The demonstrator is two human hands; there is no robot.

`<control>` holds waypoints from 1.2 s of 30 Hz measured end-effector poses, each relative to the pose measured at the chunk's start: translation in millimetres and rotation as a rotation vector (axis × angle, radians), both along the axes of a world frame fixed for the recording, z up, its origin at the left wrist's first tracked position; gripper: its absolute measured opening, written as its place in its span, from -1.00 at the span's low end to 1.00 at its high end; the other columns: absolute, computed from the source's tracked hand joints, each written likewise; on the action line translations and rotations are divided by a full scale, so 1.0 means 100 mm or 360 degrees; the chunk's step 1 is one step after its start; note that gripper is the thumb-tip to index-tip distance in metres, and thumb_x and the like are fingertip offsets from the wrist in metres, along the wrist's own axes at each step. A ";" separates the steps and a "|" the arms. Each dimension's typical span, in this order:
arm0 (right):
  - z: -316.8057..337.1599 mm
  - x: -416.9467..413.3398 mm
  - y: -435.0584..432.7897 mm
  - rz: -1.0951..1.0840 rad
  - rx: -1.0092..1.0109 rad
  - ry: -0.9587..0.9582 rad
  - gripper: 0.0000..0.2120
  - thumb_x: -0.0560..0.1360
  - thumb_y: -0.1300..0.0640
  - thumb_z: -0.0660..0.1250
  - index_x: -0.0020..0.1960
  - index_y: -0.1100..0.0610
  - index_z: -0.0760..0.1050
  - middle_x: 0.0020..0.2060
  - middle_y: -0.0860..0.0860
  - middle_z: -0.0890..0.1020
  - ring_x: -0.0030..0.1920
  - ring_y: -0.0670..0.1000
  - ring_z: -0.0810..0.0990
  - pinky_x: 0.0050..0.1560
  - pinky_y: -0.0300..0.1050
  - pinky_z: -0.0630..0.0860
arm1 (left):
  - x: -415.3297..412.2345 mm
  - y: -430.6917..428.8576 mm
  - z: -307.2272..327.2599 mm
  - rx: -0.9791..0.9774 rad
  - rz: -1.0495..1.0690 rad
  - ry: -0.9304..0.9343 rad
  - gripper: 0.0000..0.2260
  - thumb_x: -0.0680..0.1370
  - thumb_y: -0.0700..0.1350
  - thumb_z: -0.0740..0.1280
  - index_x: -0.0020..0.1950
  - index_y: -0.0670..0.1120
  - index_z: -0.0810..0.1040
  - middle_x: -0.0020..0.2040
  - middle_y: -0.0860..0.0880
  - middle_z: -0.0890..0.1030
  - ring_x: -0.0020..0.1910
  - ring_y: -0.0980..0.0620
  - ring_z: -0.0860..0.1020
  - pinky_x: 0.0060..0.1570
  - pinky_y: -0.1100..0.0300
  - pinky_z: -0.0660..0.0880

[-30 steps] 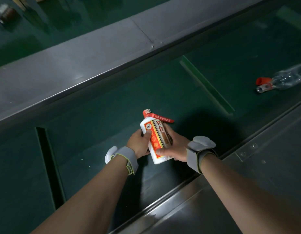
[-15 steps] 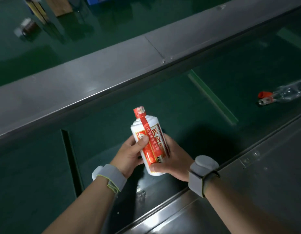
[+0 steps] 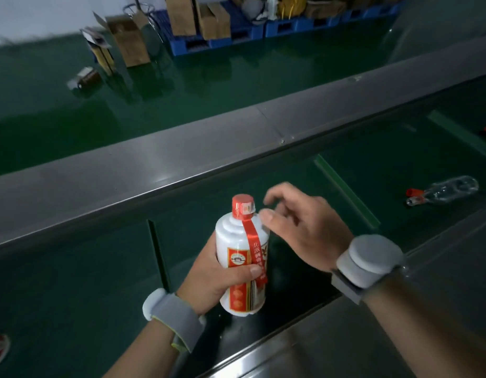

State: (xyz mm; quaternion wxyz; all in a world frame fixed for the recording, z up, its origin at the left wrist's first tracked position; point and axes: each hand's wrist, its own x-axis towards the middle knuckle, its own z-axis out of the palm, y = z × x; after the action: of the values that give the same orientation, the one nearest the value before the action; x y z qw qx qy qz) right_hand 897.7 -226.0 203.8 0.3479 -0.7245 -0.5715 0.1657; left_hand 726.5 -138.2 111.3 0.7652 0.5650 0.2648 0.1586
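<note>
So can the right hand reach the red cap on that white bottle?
Probably yes. The right hand hovers just beside the red cap with nothing between them. The left hand grips the white bottle lower down on its body and holds it upright, which leaves the cap bare.

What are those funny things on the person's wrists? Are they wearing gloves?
No gloves, no sleeves: the left hand and right hand are bare. Each wrist wears a grey strap with a round pale-grey puck; the left strap has a yellow-green edge.
</note>
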 end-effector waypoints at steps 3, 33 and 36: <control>0.33 -0.23 0.23 0.0274 -0.0053 -0.0665 -0.59 0.48 -0.39 0.01 -0.09 -0.06 0.34 -0.40 -0.12 0.46 -0.42 -0.11 0.43 -0.44 -0.19 0.39 | -0.23 0.02 0.21 0.0101 -0.0136 0.0006 -0.31 0.23 -0.19 0.58 0.30 -0.01 0.42 0.05 -0.16 0.66 0.03 -0.16 0.65 -0.04 0.02 0.60; -0.71 0.73 0.31 0.0432 -0.0751 0.0951 -0.25 0.31 -0.50 0.11 0.38 -0.13 0.28 0.23 -0.04 0.59 0.19 0.00 0.59 0.20 0.13 0.54 | 0.88 -0.02 -0.05 0.0084 0.0584 0.0202 -0.41 0.51 0.34 0.11 0.30 -0.07 0.41 0.16 -0.16 0.63 0.13 -0.08 0.62 0.06 0.01 0.58; -0.80 1.04 0.35 0.0494 -0.0796 0.0883 -0.37 0.41 -0.35 0.09 0.40 -0.10 0.29 0.14 -0.03 0.63 0.04 -0.03 0.66 -0.03 0.06 0.65 | 1.16 -0.07 -0.18 -0.0209 0.0629 0.0226 -0.36 0.46 0.36 0.05 0.31 -0.06 0.46 0.11 -0.14 0.67 0.10 -0.08 0.65 -0.02 0.05 0.60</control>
State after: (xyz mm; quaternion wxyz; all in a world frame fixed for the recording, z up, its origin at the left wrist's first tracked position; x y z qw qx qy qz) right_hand 1001.3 -191.2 123.8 0.2727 -0.6196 -0.5005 0.5396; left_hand 842.4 -145.2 93.6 0.7337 0.4609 0.4333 0.2479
